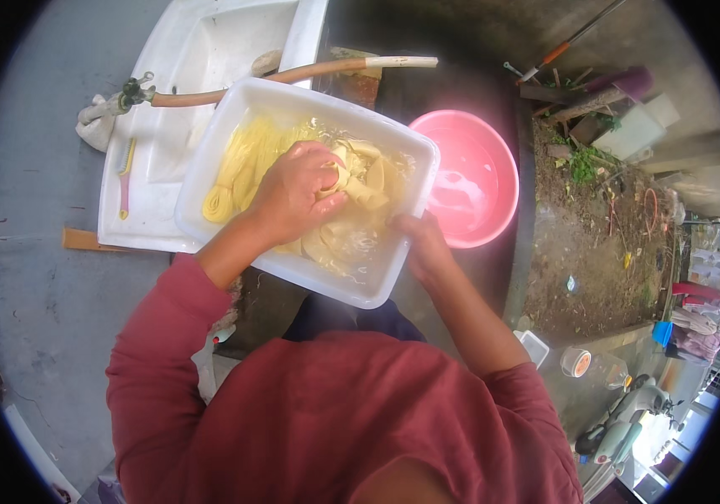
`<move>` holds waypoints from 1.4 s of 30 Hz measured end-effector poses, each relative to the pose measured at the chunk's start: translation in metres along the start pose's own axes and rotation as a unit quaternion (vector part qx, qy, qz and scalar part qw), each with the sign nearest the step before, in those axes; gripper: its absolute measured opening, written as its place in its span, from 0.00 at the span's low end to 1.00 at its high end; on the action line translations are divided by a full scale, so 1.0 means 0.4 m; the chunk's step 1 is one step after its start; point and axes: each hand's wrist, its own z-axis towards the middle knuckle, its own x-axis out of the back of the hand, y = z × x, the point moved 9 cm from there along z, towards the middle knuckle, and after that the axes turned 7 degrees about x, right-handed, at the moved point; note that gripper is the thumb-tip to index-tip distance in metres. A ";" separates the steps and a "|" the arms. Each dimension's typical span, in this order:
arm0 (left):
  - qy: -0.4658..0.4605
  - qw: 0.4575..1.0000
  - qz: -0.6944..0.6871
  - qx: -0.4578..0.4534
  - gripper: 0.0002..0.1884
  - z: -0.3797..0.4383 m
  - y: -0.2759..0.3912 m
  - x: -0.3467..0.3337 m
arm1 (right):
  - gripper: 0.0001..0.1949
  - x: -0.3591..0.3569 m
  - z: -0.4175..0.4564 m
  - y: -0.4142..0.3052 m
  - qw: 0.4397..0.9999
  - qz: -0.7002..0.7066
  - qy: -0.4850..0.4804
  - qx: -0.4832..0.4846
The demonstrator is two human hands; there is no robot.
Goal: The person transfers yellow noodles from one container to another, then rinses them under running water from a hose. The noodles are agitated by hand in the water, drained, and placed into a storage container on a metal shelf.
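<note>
A white plastic tub [419,142] holds water and pale yellow strips, tilted over the edge of a white sink [120,220]. At the tub's left lie thin noodle-like strands [234,164], some coiled into a bundle. Broad cream-coloured strips [369,189], apparently tofu skin or a similar sheet food, fill its right side. My left hand [303,189] reaches into the tub, fingers curled around some of these broad strips. On the tub's right wall, my right hand [423,246] grips the rim; its fingers are partly hidden behind the wall.
A brown hose [322,70] runs from the tap [136,91] across the sink, behind the tub. The brush [125,179] rests on the sink's left ledge. Just right of the tub stands a pink basin [460,220] with water. Farther right are a dirt bed [586,271] and a parked scooter [624,422].
</note>
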 end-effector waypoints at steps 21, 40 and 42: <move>-0.061 0.983 0.162 -0.070 0.13 -0.006 0.087 -0.128 | 0.30 0.031 0.005 0.051 0.996 -0.016 0.000 -0.082; -0.090 0.929 0.284 0.219 0.32 -0.119 -0.197 0.048 | 0.17 0.047 -0.008 0.050 0.995 -0.036 0.067 -0.060; -0.200 0.922 0.269 0.192 0.35 -0.134 -0.189 -0.024 | 0.18 0.041 -0.015 0.037 0.995 -0.017 0.080 -0.066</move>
